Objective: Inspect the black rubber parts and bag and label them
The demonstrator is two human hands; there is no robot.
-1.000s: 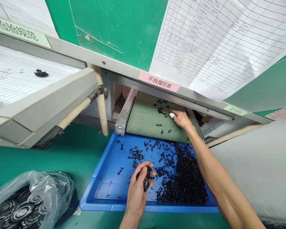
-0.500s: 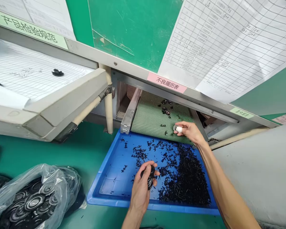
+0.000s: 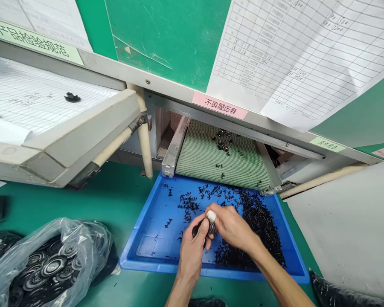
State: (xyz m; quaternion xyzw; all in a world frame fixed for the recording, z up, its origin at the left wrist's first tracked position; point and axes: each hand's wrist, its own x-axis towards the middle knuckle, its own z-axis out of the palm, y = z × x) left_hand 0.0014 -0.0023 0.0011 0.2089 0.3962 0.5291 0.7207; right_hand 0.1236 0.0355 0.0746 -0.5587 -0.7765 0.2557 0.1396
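Over the blue tray, my left hand is closed round several black round disc-like parts. Its thumb presses on their near side. My right hand, with a white wrap on one fingertip, meets the left from the right. Its fingers are pinched together at the upper edge of the same round parts and partly hide what they grip. Under both hands, small black branched scraps lie in the tray, heaped thickly on its right side and scattered on its left.
A green conveyor belt ends above the tray's far edge, with a few black parts on it. At lower left, a clear plastic bag holds black round parts. A grey sloped desk juts out at left; a pale panel stands at right.
My right hand has come from over the belt's end, where it held a small round part, down and left to my left hand. My left hand still grips the black parts. The view has shifted slightly.
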